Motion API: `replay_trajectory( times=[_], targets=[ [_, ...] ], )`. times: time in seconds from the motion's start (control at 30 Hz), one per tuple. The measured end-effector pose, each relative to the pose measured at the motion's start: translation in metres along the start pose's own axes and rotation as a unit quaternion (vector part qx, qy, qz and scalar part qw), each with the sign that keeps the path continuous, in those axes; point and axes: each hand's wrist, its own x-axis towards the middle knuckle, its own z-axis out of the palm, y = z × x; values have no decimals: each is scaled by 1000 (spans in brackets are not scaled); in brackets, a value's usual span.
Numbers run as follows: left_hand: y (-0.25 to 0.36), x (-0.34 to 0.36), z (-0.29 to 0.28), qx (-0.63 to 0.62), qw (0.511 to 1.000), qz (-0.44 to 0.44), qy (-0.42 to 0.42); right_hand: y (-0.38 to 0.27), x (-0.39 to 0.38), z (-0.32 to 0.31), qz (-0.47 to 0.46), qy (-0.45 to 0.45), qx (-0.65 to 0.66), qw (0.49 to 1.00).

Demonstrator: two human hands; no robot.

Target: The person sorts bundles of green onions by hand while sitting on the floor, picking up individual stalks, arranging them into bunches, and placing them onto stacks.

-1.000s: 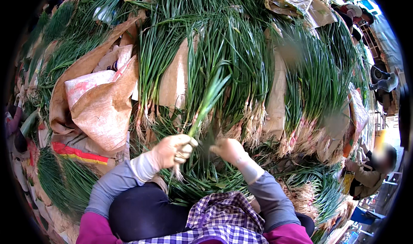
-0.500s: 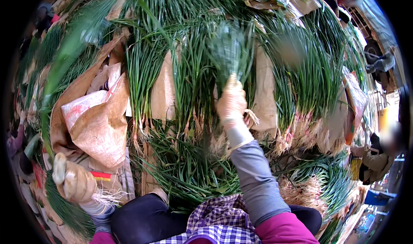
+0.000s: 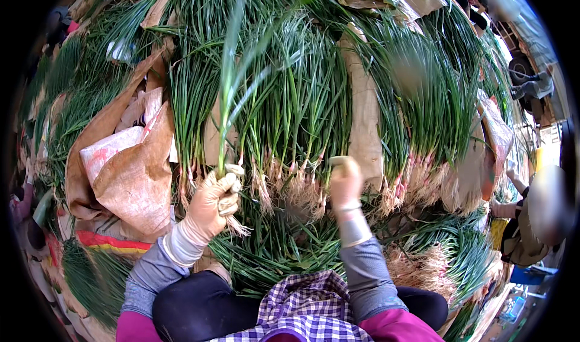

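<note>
My left hand (image 3: 211, 206), in a pale glove, is closed round the lower stem of a green onion (image 3: 223, 118). Its long leaves rise blurred, and whitish roots hang out under the fist. My right hand (image 3: 346, 182), gloved and somewhat blurred, is at the root ends of a row of green onions (image 3: 302, 112). Its fingers look curled in, with nothing visible in them. That row lies with leaves pointing away and pale roots toward me.
Brown sacking (image 3: 136, 173) lies folded at the left. A tan strip (image 3: 364, 118) separates the middle row from another onion bundle (image 3: 429, 131) at right. Loose green leaves (image 3: 278, 251) are heaped before my knees. A person (image 3: 534, 221) sits at the far right.
My left hand has swung in from the lower left with its green onion. My right hand has let go of the onions it held over the middle row and has come nearer.
</note>
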Motion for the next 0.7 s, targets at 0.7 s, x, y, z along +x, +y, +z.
replay_trajectory(
  times=[0.7],
  targets=[
    [-8, -14, -7, -64, 993, 69, -65, -80, 77, 6, -40, -37, -189, 980]
  ],
)
